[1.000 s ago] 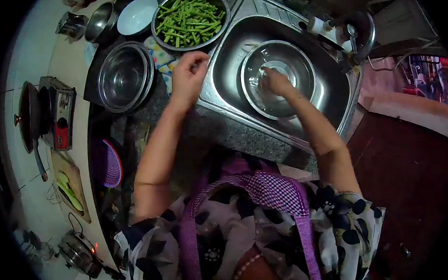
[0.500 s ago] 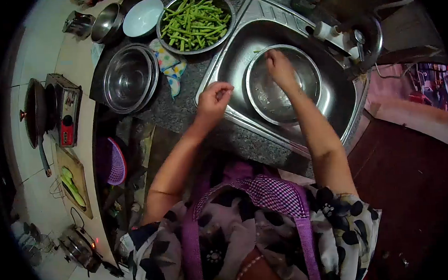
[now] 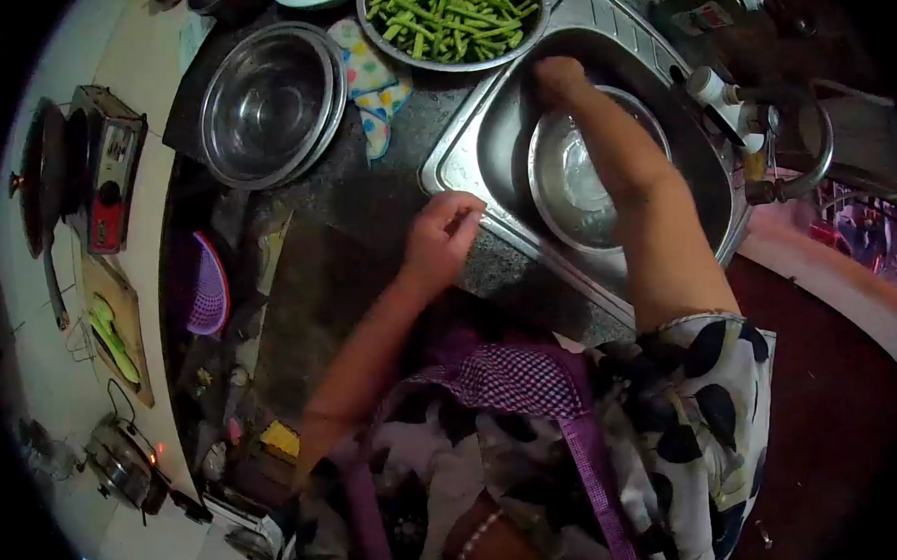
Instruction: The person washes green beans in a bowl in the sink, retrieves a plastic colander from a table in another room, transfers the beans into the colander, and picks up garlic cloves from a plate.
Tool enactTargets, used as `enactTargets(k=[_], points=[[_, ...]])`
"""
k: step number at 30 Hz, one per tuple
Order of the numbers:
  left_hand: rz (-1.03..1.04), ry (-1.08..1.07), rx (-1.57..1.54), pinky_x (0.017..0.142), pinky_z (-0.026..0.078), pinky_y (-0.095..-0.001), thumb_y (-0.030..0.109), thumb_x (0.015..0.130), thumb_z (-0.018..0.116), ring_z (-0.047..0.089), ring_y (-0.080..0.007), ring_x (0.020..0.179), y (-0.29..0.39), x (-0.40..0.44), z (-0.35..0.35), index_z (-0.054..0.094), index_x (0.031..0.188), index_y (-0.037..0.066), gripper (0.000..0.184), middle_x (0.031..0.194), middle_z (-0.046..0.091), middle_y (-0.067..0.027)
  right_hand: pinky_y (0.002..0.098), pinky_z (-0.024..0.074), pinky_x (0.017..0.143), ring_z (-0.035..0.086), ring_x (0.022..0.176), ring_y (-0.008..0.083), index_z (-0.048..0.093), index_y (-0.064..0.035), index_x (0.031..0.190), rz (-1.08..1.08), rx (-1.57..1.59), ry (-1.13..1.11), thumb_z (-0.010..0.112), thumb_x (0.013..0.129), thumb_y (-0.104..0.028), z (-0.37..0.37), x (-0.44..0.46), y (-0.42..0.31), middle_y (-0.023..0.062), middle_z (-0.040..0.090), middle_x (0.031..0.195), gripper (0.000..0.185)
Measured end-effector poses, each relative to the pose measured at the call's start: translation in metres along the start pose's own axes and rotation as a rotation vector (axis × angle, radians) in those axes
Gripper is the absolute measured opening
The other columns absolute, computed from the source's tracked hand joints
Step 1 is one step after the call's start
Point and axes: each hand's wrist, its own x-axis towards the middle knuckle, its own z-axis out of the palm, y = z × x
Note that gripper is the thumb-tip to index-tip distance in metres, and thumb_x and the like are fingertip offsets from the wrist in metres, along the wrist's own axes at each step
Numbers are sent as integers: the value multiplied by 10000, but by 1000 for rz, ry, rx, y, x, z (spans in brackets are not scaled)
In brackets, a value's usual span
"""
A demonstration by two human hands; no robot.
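Our left hand [image 3: 445,242] curls half-open at one sink's [image 3: 507,127] eight o'clock; our right hand [image 3: 561,77], grip hidden, reaches one basin's [image 3: 585,199] eleven.

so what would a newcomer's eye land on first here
Probably the bright green cut beans heaped in a wide silver metal bowl beside the sink's upper left edge. Next, the bare right hand reaching past a round shiny metal basin inside the rectangular stainless-steel sink. Then the colourful dotted cloth left of the sink.
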Motion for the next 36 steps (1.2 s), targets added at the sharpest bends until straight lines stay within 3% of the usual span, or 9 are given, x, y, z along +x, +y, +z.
enactTargets(k=[7,9,11,12,16,20,23,29,36], points=[[-17,-77,-56,609,446,-243,14,774,572,547,-114,673,-14,1,6,592,866,24,95,806,581,-68,449,443,764,572,883,332,525,-26,989,5,681,475,497,779,-311,46,-84,26,193,585,938,355],[-1,-133,-50,614,440,-230,9,785,565,536,-96,693,-13,4,13,588,878,16,96,814,572,-56,451,442,772,570,888,342,507,7,976,248,684,491,481,786,-288,113,-92,37,216,575,943,352],[29,-218,-52,631,428,-208,1,810,550,521,-70,736,-6,8,21,579,901,2,95,834,557,-34,442,437,793,566,897,358,484,26,1013,483,594,210,464,792,-260,151,-113,27,248,563,964,363],[15,-249,-20,665,444,-221,15,810,555,547,-93,763,-1,8,25,580,897,-2,92,871,564,-54,440,438,795,565,896,367,471,15,1034,285,499,177,449,801,-230,166,-113,17,252,564,965,339],[40,-321,36,661,446,-227,28,807,563,548,-100,770,13,13,38,585,893,6,92,862,569,-52,443,450,756,568,868,394,407,5,1044,39,600,56,373,822,-96,99,-155,-19,262,567,934,246],[66,-351,89,654,442,-217,17,810,550,541,-85,761,29,7,36,581,897,1,93,864,556,-44,446,441,694,580,805,386,432,-17,1008,311,631,335,386,855,-137,60,-171,8,261,572,910,200],[18,-351,19,654,439,-209,13,811,548,538,-82,760,23,1,36,579,899,0,95,875,552,-39,438,434,678,575,820,380,440,-18,1039,130,750,789,419,870,-167,14,-166,0,246,575,897,227],[109,-290,19,654,436,-220,28,812,552,522,-80,746,24,22,41,580,915,17,108,873,559,-26,367,462,707,597,817,304,473,-21,1101,-312,1004,1149,542,839,-227,-127,-112,-26,178,602,901,341],[-58,-242,-37,672,453,-260,52,783,565,569,-142,758,23,33,48,577,902,7,128,858,595,-71,278,519,662,598,823,206,493,10,1078,-220,1856,944,415,889,-53,-111,-138,2,136,572,943,214]])
